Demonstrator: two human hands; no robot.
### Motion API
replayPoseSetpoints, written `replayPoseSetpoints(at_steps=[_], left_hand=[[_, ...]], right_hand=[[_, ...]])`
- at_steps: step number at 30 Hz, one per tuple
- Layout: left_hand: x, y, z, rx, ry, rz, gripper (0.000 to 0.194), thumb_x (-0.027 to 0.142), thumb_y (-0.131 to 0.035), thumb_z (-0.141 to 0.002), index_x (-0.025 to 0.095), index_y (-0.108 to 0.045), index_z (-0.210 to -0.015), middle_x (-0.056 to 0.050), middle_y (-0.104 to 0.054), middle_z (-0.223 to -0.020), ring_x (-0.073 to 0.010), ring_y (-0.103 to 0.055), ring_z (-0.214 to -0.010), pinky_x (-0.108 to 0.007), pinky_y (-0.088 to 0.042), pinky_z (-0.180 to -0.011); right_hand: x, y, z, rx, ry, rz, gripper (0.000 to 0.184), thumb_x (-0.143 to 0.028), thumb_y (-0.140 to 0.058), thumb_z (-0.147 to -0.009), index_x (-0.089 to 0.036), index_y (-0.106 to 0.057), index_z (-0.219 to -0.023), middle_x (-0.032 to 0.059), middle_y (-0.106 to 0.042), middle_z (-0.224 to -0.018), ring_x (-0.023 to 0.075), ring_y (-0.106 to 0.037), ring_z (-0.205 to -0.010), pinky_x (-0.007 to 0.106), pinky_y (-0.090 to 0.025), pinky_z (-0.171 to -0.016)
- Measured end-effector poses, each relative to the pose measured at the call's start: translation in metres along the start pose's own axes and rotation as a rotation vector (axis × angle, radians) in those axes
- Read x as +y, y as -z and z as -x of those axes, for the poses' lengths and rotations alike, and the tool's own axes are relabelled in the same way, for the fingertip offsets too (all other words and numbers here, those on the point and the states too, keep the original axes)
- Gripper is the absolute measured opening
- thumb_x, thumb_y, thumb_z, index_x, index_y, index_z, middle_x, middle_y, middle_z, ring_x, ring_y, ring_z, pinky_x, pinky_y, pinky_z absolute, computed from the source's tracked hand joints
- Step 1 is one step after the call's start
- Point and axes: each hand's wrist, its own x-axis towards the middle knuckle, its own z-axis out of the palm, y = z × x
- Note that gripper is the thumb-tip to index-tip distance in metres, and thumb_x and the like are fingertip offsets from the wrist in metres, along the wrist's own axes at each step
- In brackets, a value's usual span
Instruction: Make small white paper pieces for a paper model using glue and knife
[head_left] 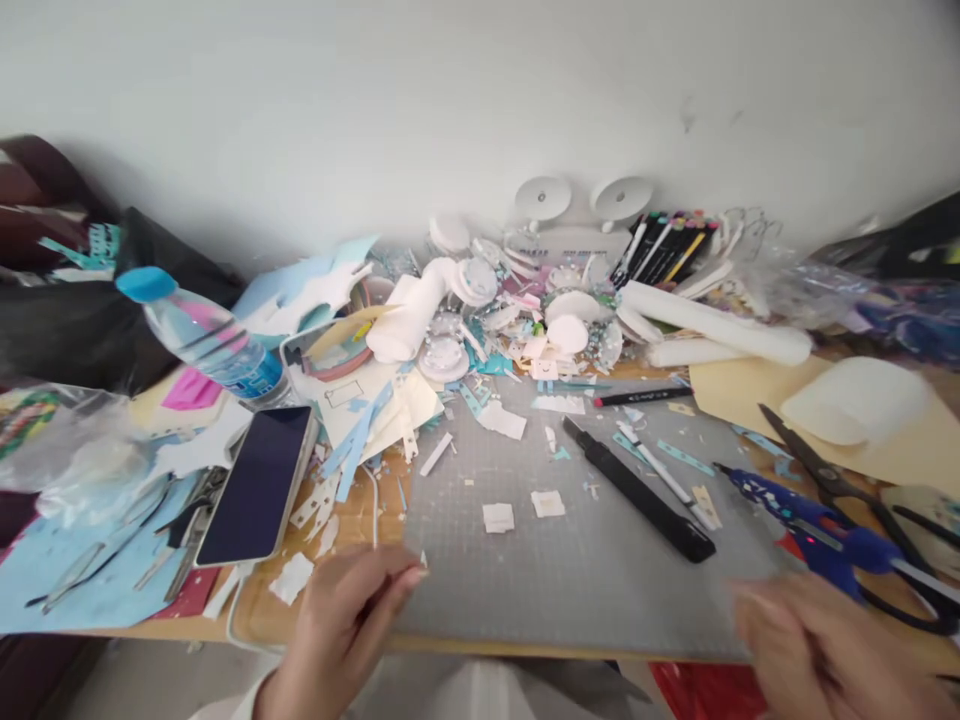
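My left hand [352, 610] is over the front left edge of the grey cutting mat [555, 590], thumb and forefinger pinched together. A tiny white sliver shows at its fingertips; whether it is held is unclear. My right hand [817, 640] is at the front right, curled and blurred by motion, so its grip cannot be made out. Nearest to it lies a blue hot glue gun [814, 530] with a red light. On the mat are two small white paper pieces, one left [498, 517] and one right [547, 503], and a black utility knife [637, 490] lying diagonally.
Black-handled scissors [825, 478] lie beside the glue gun. A white pen [667, 475] and a black marker [643, 396] rest on the mat. At left are a phone [259, 485] and a water bottle [210, 340]. Craft scraps and white rolls [712, 318] pile up along the wall.
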Motion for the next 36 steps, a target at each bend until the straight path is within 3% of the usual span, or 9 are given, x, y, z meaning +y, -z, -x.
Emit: replayPoseSetpoints(at_steps=[3, 5, 8, 12, 18, 25, 28, 33, 36], left_hand=[[0.000, 0.015, -0.008, 0.019, -0.075, -0.064, 0.035, 0.017, -0.045, -0.095, 0.020, -0.044, -0.060, 0.005, -0.045, -0.051, -0.0099, -0.044, -0.046, -0.023, -0.036, -0.048], [0.000, 0.021, -0.018, 0.005, -0.107, -0.071, 0.033, 0.014, -0.045, -0.094, 0.019, -0.045, -0.062, 0.003, -0.047, -0.053, -0.0111, -0.047, -0.052, -0.024, -0.040, -0.054], [-0.003, 0.024, -0.030, -0.025, -0.095, -0.075, 0.014, 0.011, -0.050, -0.092, 0.020, -0.061, -0.088, -0.002, -0.066, -0.079, -0.0152, -0.063, -0.076, -0.027, -0.050, -0.073], [-0.015, 0.022, -0.040, -0.075, 0.048, -0.094, 0.024, 0.015, -0.048, -0.094, 0.023, -0.060, -0.114, -0.006, -0.068, -0.106, -0.0169, -0.067, -0.094, -0.026, -0.054, -0.080], [-0.032, -0.002, -0.058, -0.253, 0.163, -0.214, 0.020, 0.019, -0.043, -0.097, 0.022, -0.061, -0.105, -0.007, -0.068, -0.101, -0.0204, -0.069, -0.089, -0.032, -0.056, -0.076], [-0.039, -0.034, -0.075, -0.279, 0.192, -0.340, 0.019, 0.012, -0.047, -0.093, 0.020, -0.064, -0.092, -0.006, -0.066, -0.086, -0.0232, -0.067, -0.082, -0.034, -0.056, -0.073], [-0.035, -0.030, -0.077, -0.264, 0.207, -0.137, 0.018, 0.015, -0.049, -0.094, 0.021, -0.065, -0.099, -0.005, -0.068, -0.089, -0.0192, -0.067, -0.082, -0.030, -0.055, -0.074], [-0.021, -0.020, -0.081, -0.191, 0.429, 0.523, 0.016, 0.026, -0.058, -0.092, 0.019, -0.068, -0.102, -0.005, -0.073, -0.092, -0.0174, -0.070, -0.084, -0.026, -0.057, -0.075], [-0.015, -0.021, -0.087, -0.172, 0.451, 0.598, 0.016, 0.028, -0.059, -0.091, 0.019, -0.069, -0.100, -0.006, -0.074, -0.092, -0.0180, -0.070, -0.085, -0.026, -0.057, -0.075]], right_hand=[[-0.020, -0.019, -0.039, 0.041, 0.324, -0.054, 0.022, -0.018, -0.044, -0.097, -0.022, -0.051, -0.076, -0.0010, -0.056, -0.059, 0.0141, -0.055, -0.052, 0.026, -0.043, -0.051], [-0.027, -0.034, -0.058, -0.026, 0.400, -0.064, 0.019, -0.011, -0.041, -0.095, -0.020, -0.055, -0.086, -0.0001, -0.061, -0.066, 0.0136, -0.060, -0.059, 0.024, -0.047, -0.056], [-0.033, -0.052, -0.075, -0.127, 0.440, -0.045, 0.044, 0.005, -0.031, -0.083, -0.017, -0.058, -0.111, 0.0044, -0.069, -0.093, 0.0129, -0.068, -0.084, 0.022, -0.053, -0.071], [-0.034, -0.064, -0.089, -0.247, 0.459, -0.034, 0.061, 0.009, -0.027, -0.073, -0.018, -0.060, -0.116, 0.0083, -0.064, -0.114, 0.0143, -0.064, -0.104, 0.025, -0.054, -0.085], [-0.031, -0.082, -0.105, -0.373, 0.495, -0.046, 0.046, 0.003, -0.032, -0.082, -0.016, -0.063, -0.111, 0.0106, -0.064, -0.119, 0.0195, -0.061, -0.112, 0.035, -0.053, -0.096], [-0.024, -0.112, -0.109, -0.394, 0.521, 0.079, 0.035, -0.013, -0.038, -0.095, -0.010, -0.059, -0.124, 0.0129, -0.062, -0.128, 0.0261, -0.058, -0.119, 0.047, -0.051, -0.099], [-0.018, -0.115, -0.108, -0.322, 0.503, 0.141, 0.035, -0.015, -0.037, -0.097, -0.008, -0.061, -0.121, 0.0138, -0.064, -0.125, 0.0277, -0.058, -0.118, 0.048, -0.051, -0.098], [-0.018, -0.106, -0.105, -0.287, 0.470, 0.122, 0.037, -0.012, -0.039, -0.094, -0.010, -0.056, -0.127, 0.0137, -0.060, -0.129, 0.0271, -0.052, -0.123, 0.048, -0.044, -0.102], [-0.024, -0.096, -0.103, -0.307, 0.445, 0.052, 0.039, -0.010, -0.040, -0.093, -0.012, -0.053, -0.129, 0.0120, -0.056, -0.135, 0.0250, -0.046, -0.129, 0.047, -0.038, -0.107]])
